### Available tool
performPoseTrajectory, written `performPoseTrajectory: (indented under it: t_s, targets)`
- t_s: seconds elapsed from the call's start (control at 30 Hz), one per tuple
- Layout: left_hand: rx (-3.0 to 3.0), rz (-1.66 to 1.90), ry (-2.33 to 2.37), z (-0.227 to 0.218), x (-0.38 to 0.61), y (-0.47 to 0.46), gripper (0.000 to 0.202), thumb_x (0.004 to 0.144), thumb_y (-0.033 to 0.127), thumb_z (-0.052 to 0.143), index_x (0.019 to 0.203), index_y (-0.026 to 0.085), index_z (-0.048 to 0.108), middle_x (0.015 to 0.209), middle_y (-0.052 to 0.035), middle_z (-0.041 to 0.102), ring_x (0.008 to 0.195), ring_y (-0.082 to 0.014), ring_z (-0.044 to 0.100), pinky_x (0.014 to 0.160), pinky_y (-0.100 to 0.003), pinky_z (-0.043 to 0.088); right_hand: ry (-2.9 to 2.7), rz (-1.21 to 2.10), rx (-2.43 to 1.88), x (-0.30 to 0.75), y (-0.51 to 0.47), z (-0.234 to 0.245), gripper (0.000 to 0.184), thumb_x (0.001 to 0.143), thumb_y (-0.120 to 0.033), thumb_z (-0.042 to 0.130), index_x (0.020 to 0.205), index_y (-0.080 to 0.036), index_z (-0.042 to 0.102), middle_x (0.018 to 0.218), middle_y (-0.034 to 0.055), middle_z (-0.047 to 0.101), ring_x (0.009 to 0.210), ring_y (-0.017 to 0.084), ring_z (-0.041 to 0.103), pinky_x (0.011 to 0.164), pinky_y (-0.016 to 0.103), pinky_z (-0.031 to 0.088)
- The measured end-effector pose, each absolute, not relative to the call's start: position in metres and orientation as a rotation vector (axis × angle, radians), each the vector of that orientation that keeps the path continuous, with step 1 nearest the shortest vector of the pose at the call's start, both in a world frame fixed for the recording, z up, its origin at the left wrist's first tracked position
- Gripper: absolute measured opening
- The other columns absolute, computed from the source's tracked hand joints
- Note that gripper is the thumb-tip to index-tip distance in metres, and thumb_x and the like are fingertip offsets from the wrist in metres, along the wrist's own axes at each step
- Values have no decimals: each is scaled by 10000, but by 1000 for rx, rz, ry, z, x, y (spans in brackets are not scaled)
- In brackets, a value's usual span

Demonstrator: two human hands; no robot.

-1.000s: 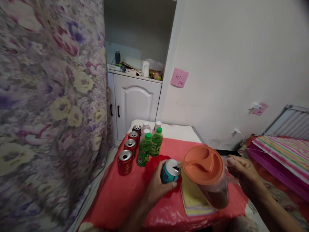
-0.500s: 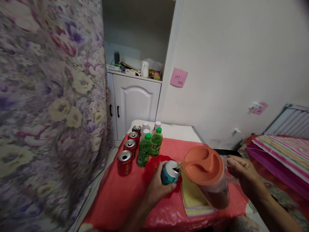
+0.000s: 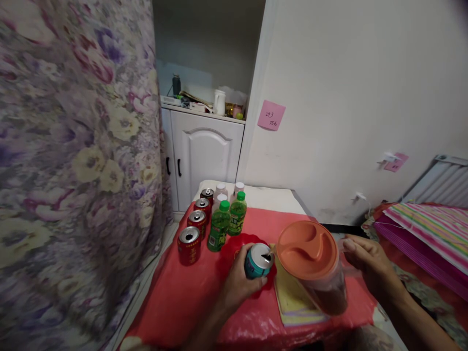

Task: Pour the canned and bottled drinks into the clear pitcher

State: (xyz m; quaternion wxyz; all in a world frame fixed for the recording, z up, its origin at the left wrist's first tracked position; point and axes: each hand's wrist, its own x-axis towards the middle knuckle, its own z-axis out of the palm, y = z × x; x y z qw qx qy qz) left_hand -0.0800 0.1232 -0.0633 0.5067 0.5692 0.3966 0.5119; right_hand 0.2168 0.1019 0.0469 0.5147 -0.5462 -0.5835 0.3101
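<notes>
My left hand (image 3: 239, 282) is wrapped round an opened teal can (image 3: 258, 261) held just above a red plate (image 3: 241, 246). The can's top leans toward a clear pitcher (image 3: 325, 287) with an orange lid (image 3: 307, 248) and brown liquid at the bottom. My right hand (image 3: 365, 263) grips the pitcher's handle on its right side. The pitcher stands on a yellow cloth (image 3: 292, 297) on the red-covered table (image 3: 183, 302).
Left of the plate stand several red cans (image 3: 189, 245), two green bottles (image 3: 219, 226) and pale-capped bottles (image 3: 220, 191) in rows. A floral curtain (image 3: 73, 161) hangs at the left, a white cabinet (image 3: 201, 156) behind, striped bedding (image 3: 427, 229) at the right.
Nothing has moved but the view, which shifted very slightly; both hands keep their holds.
</notes>
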Motion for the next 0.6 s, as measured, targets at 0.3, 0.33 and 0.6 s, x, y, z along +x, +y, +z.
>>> performPoseTrajectory:
  t_s: [0.3, 0.33, 0.6]
  targets:
    - [1358, 1201, 939, -59, -79, 124, 657, 591, 177, 723, 1214, 236, 522, 1195, -73, 648, 1106, -277, 602, 975, -402, 446, -1444, 705, -1312, 216, 103, 51, 459, 765, -609, 654, 577, -201, 563, 504, -58, 268, 504, 109, 218, 481, 290, 162]
    - [1359, 1200, 938, -59, -79, 124, 654, 594, 176, 721, 1214, 237, 523, 1187, -70, 647, 1099, -273, 603, 970, -397, 448, -1448, 697, -1313, 216, 103, 51, 458, 769, -608, 650, 577, -200, 569, 496, -57, 275, 499, 109, 222, 475, 290, 165]
    - [1360, 1199, 941, -62, -80, 125, 668, 598, 163, 723, 1226, 251, 512, 1213, -71, 634, 1122, -279, 594, 984, -404, 441, -1442, 690, -1316, 215, 102, 51, 480, 765, -597, 654, 532, -209, 496, 504, -56, 274, 504, 108, 227, 484, 290, 167]
